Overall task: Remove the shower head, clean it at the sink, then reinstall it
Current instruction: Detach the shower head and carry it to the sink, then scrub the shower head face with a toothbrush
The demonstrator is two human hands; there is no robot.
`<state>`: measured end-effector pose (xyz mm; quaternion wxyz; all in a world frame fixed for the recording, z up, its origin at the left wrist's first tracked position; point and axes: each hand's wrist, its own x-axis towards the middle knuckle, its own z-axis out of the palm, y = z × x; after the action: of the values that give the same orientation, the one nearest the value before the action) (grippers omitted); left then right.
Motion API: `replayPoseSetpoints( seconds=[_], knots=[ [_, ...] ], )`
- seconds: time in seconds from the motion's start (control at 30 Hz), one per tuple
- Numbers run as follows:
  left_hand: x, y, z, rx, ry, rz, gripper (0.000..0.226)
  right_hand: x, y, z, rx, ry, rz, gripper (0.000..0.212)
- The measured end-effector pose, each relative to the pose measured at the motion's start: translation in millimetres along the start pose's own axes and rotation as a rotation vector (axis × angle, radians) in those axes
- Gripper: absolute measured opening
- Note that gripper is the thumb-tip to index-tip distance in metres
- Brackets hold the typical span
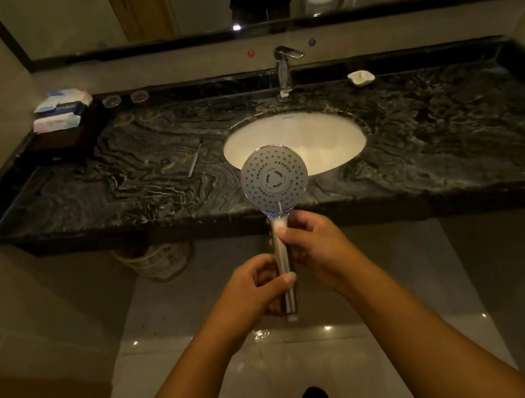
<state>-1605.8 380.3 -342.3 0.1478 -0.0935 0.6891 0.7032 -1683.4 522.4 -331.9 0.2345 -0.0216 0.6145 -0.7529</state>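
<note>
Both hands are on the round chrome handheld shower head with the grey dotted spray face (274, 176). The left hand (258, 286) is wrapped round the lower end of the handle with the thumb across the front. The right hand (314, 245) is curled round it higher up, with the thumb tip sitting just under the neck. So both are clamped on the same stick, one above the other.

The head isn't resting on anything. It's held upright in the air, face toward the camera, just out from the front edge of the black marbled stone counter (451, 132), lined up with the near rim of the white oval basin (312, 131). The chrome tap (283, 72) is at the back edge, right behind the basin. No hose shows at the bottom end, so I'd say it's already off and washing is next.

Handling-wise, my guess is it's light and rigid, probably plated plastic, with most of the weight up in the disc, so it'll want to tip forward. Polished chrome gets slick once water is on it. It's too dim to tell if it's already wet.

I'd keep one full-fist grip low on the handle and use the other hand up at the neck to steer. Keep fingers off the nozzle face except to rub it. Also watch the disc rim around that stone edge and the ceramic, since a knock could chip the plating.
</note>
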Motion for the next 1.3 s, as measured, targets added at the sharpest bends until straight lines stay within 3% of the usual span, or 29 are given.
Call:
replayPoseSetpoints(
  seconds=[0.53, 0.8, 0.93, 1.07, 1.13, 1.2, 1.3],
  knots=[
    [140, 52, -60, -0.099, -0.053, 0.000, 0.026, 147, -26, -3, 0.003, 0.008, -0.034, 0.013],
    [262, 77, -168, -0.158, -0.186, 0.005, 0.035, 278, -42, 32, -0.075, 0.055, -0.034, 0.015],
    [322, 99, -227, -0.145, -0.246, -0.012, 0.030, 341, -57, 62, -0.069, 0.096, 0.030, 0.029],
    [368, 112, -271, -0.157, -0.271, -0.076, 0.025, 393, -58, 86, -0.074, 0.103, 0.060, 0.006],
    [384, 114, -291, -0.145, -0.287, -0.094, 0.027, 415, -55, 96, -0.096, 0.097, 0.084, 0.019],
    [397, 110, -306, -0.177, -0.301, -0.104, 0.030, 429, -52, 104, -0.083, 0.113, 0.096, 0.009],
    [403, 102, -324, -0.258, -0.283, -0.108, 0.033, 450, -51, 112, -0.079, 0.086, 0.128, 0.030]
  ],
)
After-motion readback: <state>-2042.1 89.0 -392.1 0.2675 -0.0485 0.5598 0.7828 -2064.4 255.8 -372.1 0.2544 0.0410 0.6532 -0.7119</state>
